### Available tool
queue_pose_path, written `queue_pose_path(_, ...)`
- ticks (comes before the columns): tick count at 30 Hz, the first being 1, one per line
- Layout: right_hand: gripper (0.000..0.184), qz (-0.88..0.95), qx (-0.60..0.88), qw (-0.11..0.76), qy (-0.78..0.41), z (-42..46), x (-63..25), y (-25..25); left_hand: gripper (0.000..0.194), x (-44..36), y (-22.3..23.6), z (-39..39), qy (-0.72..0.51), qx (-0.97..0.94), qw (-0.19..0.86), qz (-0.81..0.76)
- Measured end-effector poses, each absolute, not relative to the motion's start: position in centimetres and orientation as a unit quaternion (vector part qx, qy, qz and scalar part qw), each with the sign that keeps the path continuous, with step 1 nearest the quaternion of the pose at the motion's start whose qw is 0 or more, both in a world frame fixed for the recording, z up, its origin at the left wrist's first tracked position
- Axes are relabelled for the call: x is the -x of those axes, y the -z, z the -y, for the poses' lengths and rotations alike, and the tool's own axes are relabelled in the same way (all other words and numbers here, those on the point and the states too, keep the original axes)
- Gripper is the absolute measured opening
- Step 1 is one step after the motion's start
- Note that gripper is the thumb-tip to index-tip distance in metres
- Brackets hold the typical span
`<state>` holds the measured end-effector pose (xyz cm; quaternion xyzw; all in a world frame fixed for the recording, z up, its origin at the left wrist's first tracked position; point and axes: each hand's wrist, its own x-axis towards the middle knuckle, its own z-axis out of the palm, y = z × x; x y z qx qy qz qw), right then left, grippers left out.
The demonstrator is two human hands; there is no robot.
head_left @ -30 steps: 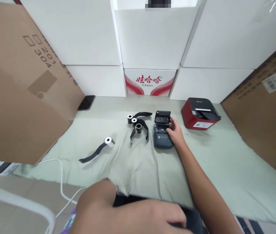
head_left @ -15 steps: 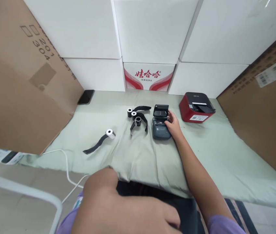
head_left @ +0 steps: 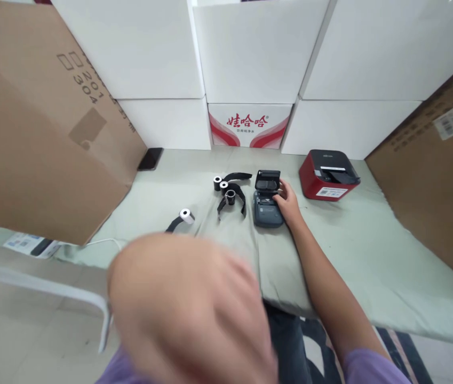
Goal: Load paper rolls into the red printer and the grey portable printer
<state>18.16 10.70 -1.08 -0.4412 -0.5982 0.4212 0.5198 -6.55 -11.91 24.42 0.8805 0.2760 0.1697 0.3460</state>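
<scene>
My right hand (head_left: 289, 202) grips the right side of a small dark portable printer (head_left: 268, 215), thumb on its top edge and fingers behind. The printer lies on the cloth with its lid (head_left: 268, 180) raised. Close to the camera, my left hand (head_left: 194, 304) looms large and smeared by motion, so its fingers cannot be made out. Left of the printer are several small paper rolls (head_left: 223, 186) with black strips trailing from them. Another white roll (head_left: 186, 215) lies nearer, its black strip partly hidden behind my left hand.
A red and black desktop printer (head_left: 328, 176) stands to the right. At the back left lies a dark phone (head_left: 150, 159). Cardboard boxes (head_left: 42, 133) flank the pale green cloth (head_left: 362, 256), and white boxes (head_left: 250, 53) form the back wall. A white cable (head_left: 106, 240) runs at left.
My left hand has risen toward the camera and now covers part of the near roll's strip. My right hand stays on the portable printer. The whole view has shifted slightly.
</scene>
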Motion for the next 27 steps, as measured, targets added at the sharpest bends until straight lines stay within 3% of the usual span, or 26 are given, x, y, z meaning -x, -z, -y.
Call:
queue_pose_path(2, 0.073, 0.603, 0.445, 0.515, -0.415, -10.8, -18.2, 1.1, 0.018, 8.1, -25.2, 9.0, -0.222, -0.866, 0.277, -0.351)
queue_pose_path(4, 0.071, 0.603, 0.452, 0.515, -0.409, -10.9, -18.2, 1.3, 0.023, 10.1, -24.9, 6.3, -0.299, -0.747, 0.138, -0.578)
queue_pose_path(6, 0.071, 0.599, 0.452, 0.519, -0.410, -11.0, -18.2, 1.4, 0.019, 12.1, -23.6, 4.4, -0.268, -0.614, 0.044, -0.741)
queue_pose_path(10, 0.071, 0.592, 0.441, 0.526, -0.422, -11.1, -18.0, 1.4, 0.043, 14.5, -18.3, 4.2, -0.223, -0.552, 0.173, -0.784)
queue_pose_path(12, 0.070, 0.591, 0.438, 0.530, -0.422, -11.1, -17.8, 1.3, 0.052, 14.8, -15.0, 5.3, -0.190, -0.532, 0.186, -0.804)
queue_pose_path(16, 0.069, 0.597, 0.436, 0.529, -0.417, -11.3, -17.7, 1.4, 0.033, 14.9, -10.2, 7.4, -0.141, -0.532, 0.165, -0.818)
queue_pose_path(19, 0.071, 0.599, 0.438, 0.525, -0.418, -11.4, -17.7, 1.7, 0.030, 14.3, -9.9, 6.9, -0.306, -0.548, 0.176, -0.759)
queue_pose_path(23, 0.070, 0.588, 0.441, 0.531, -0.423, -11.4, -17.6, 1.7, 0.042, 10.8, -11.5, 2.9, -0.561, -0.525, 0.334, -0.547)
queue_pose_path(27, 0.069, 0.581, 0.436, 0.540, -0.425, -11.1, -17.5, 1.4, 0.036, 5.9, -10.7, -2.5, -0.618, -0.515, 0.433, -0.406)
